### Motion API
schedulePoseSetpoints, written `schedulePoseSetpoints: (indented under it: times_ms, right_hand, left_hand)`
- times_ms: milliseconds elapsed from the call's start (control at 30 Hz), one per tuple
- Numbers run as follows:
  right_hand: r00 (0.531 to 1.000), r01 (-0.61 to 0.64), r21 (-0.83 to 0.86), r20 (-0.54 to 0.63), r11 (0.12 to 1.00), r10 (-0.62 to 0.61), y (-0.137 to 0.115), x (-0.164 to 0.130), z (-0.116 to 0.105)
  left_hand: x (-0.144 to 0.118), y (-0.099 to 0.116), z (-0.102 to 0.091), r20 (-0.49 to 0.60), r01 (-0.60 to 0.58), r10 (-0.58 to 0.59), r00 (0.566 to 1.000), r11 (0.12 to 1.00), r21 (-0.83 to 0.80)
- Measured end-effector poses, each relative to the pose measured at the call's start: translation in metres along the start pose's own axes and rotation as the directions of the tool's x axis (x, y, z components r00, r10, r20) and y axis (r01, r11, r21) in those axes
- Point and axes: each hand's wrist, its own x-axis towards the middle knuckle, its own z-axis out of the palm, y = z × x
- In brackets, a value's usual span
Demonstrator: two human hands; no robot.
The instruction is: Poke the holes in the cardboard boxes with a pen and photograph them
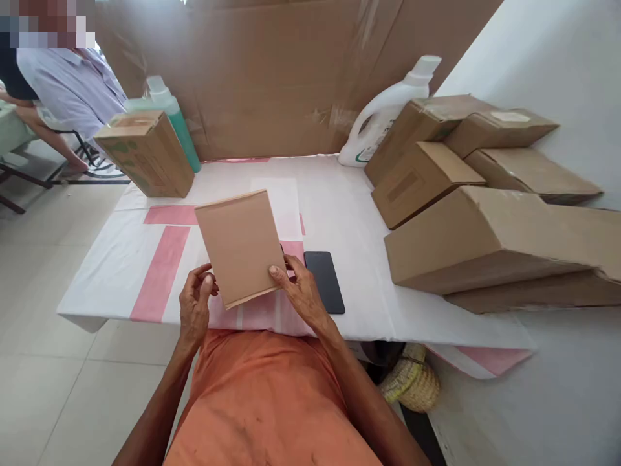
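- The right hand point(305, 292) grips a brown cardboard box point(240, 249) by its lower right corner, thumb pressed on the broad face.
- The left hand point(195, 307), fingers half curled, is at the box's lower left edge; whether it grips the cardboard cannot be told.
- The cardboard box tilts over the front of a desk point(361, 239) covered with a white cloth point(352, 194) marked by pink bands; contact with the cloth cannot be told.
- A dark smartphone point(326, 283) lies just beside the right hand.
- An orange garment point(272, 401) covers the worker's body at the desk's front edge.
- At the far left of the desk, a carton with green print point(150, 155) stands before a bottle of green liquid point(182, 129), capped in white.
- Across the desk, a white handled jug point(381, 113) leans behind brown boxes point(446, 239) crowded along the right side.
- A tall cardboard panel point(266, 77) backs the desk.
- Below, at right, sits a woven basket point(414, 385).
- Beyond the left side, a person in a pale shirt point(72, 84) is partly in view.
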Motion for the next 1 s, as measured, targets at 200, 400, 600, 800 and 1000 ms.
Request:
schedulePoseSetpoints:
  times_ms: [200, 400, 600, 800, 1000]
  right_hand:
    - [1.000, -0.004, 0.037, 0.025, 0.999, 0.003, 0.020, -0.008, 0.014]
    - [0.997, -0.068, 0.124, 0.051, 0.990, 0.062, 0.026, -0.006, 0.023]
    - [0.974, -0.222, 0.449, 0.132, 0.865, 0.182, 0.029, -0.004, 0.028]
    - [0.906, -0.422, 0.545, 0.278, 0.725, 0.319, 0.038, -0.021, 0.042]
    - [0.942, -0.316, 0.456, 0.046, 0.832, 0.332, 0.027, -0.019, 0.007]
  left_hand:
    - [0.012, -0.022, 0.001, -0.006, 0.021, -0.021, 1.000, 0.995, 0.102]
    - [0.010, -0.020, 0.014, 0.061, -0.003, -0.003, 0.998, 0.994, 0.106]
    - [-0.011, 0.018, 0.024, 0.078, -0.172, 0.164, 0.983, 0.979, 0.109]
    - [-0.008, 0.037, 0.021, 0.049, -0.341, 0.340, 0.939, 0.902, 0.265]
    - [-0.005, 0.023, 0.013, 0.193, -0.487, 0.448, 0.873, 0.775, 0.403]
